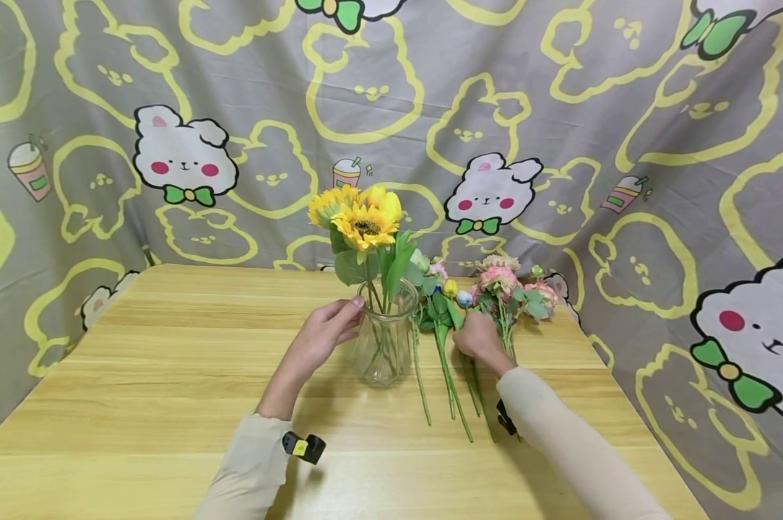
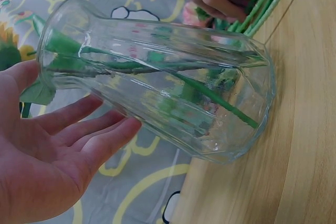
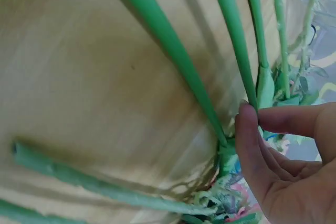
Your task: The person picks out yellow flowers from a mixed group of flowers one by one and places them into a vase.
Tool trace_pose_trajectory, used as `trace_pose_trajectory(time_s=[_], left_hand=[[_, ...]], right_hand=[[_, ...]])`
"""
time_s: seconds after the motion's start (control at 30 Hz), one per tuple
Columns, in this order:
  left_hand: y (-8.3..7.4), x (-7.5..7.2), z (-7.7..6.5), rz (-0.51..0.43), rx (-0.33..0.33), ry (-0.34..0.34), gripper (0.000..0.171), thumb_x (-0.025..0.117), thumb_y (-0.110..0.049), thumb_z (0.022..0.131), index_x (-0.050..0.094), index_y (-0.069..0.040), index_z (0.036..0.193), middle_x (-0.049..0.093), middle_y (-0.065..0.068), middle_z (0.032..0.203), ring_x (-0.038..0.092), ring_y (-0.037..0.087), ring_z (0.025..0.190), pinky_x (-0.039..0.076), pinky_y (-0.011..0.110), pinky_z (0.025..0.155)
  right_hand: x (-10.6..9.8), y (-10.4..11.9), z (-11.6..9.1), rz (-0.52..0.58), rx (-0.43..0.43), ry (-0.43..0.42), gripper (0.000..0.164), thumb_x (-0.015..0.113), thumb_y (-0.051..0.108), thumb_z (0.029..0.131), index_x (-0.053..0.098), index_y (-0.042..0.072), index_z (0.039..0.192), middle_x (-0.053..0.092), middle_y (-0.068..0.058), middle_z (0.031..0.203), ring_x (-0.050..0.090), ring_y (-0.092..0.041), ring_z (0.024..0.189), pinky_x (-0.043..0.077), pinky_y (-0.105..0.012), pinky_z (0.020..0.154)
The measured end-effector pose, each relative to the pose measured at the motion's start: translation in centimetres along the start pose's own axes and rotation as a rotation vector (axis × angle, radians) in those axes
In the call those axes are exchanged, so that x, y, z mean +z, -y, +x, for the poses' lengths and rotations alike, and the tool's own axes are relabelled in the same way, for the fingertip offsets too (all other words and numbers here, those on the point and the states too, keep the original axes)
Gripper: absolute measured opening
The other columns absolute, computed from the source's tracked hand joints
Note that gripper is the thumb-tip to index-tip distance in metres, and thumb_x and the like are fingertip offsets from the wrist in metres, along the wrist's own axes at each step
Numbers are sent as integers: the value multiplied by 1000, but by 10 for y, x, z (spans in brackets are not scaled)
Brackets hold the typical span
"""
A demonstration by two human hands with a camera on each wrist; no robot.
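A clear glass vase (image 1: 381, 354) stands upright on the table, holding yellow sunflowers (image 1: 365, 227) and a yellow tulip (image 1: 381, 201). Their green stems cross inside the glass. At the vase's left side, my left hand (image 1: 326, 332) has its thumb by the rim and its fingers loosely extended along the glass, as the left wrist view (image 2: 63, 150) also shows. My right hand (image 1: 479, 336) is among the flowers lying right of the vase. Between thumb and forefinger it pinches a smooth green flower stem (image 3: 236, 40); its blossom is hidden in the right wrist view.
Beside the vase lie several more flowers, among them pink carnation-like blooms (image 1: 498, 280), a small yellow tulip (image 1: 451, 288) and a pale blue one (image 1: 464, 297). Their stems point toward the front of the wooden table (image 1: 138, 404). A patterned grey curtain (image 1: 268, 87) hangs behind.
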State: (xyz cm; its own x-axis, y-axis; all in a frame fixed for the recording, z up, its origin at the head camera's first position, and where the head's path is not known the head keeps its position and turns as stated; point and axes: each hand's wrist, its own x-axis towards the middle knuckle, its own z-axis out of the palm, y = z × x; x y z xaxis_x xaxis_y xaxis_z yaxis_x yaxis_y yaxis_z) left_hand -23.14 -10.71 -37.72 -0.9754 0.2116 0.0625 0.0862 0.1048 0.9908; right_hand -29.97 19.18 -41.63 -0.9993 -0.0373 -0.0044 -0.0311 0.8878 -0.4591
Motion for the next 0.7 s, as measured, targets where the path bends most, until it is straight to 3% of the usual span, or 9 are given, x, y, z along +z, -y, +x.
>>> trace_pose_trajectory(time_s=[0.17, 0.27, 0.47, 0.53, 0.63, 0.7], left_hand=[[0, 0, 0, -1, -1, 0, 75, 52, -59, 101, 51, 3, 143, 55, 24, 145, 54, 35, 136, 54, 40, 107], [0, 0, 0, 0, -1, 1, 76, 52, -59, 101, 51, 3, 144, 54, 24, 145, 54, 35, 136, 54, 40, 107], [0, 0, 0, -2, -1, 2, 76, 52, -59, 101, 49, 3, 145, 54, 24, 146, 54, 35, 136, 54, 40, 107], [0, 0, 0, -4, 1, 3, 76, 52, -59, 101, 49, 3, 145, 54, 24, 146, 54, 35, 137, 54, 40, 107], [-1, 0, 0, -4, 3, 4, 76, 52, -59, 101, 49, 3, 145, 54, 24, 146, 54, 35, 136, 54, 40, 107], [-1, 0, 0, -7, 2, 3, 76, 52, -58, 101, 49, 3, 145, 54, 24, 146, 54, 35, 136, 53, 40, 108]], right_hand=[[-9, 1, -2, 25, 12, 17, 39, 50, -3, 79, 42, 17, 46, 42, 2, 38, 49, -18, 35, 27, -19, 36], [-16, 2, -3, 55, 30, 41, 39, 49, -1, 81, 47, 15, 46, 54, -4, 41, 66, -29, 45, 35, -19, 33], [-28, 6, -4, 173, 44, 49, 35, 50, -2, 84, 47, 12, 52, 55, -5, 44, 72, -33, 56, 46, -23, 37], [-31, 8, -5, 231, 45, 49, 29, 51, -1, 89, 57, 5, 61, 64, -9, 54, 73, -32, 57, 55, -29, 43], [-36, 12, -6, 334, 64, 57, 14, 58, 2, 93, 69, -5, 86, 73, -18, 79, 73, -29, 59, 65, -40, 60], [-39, 15, -7, 410, 78, 62, 17, 62, 2, 93, 70, -9, 103, 73, -21, 93, 73, -26, 60, 66, -45, 67]])
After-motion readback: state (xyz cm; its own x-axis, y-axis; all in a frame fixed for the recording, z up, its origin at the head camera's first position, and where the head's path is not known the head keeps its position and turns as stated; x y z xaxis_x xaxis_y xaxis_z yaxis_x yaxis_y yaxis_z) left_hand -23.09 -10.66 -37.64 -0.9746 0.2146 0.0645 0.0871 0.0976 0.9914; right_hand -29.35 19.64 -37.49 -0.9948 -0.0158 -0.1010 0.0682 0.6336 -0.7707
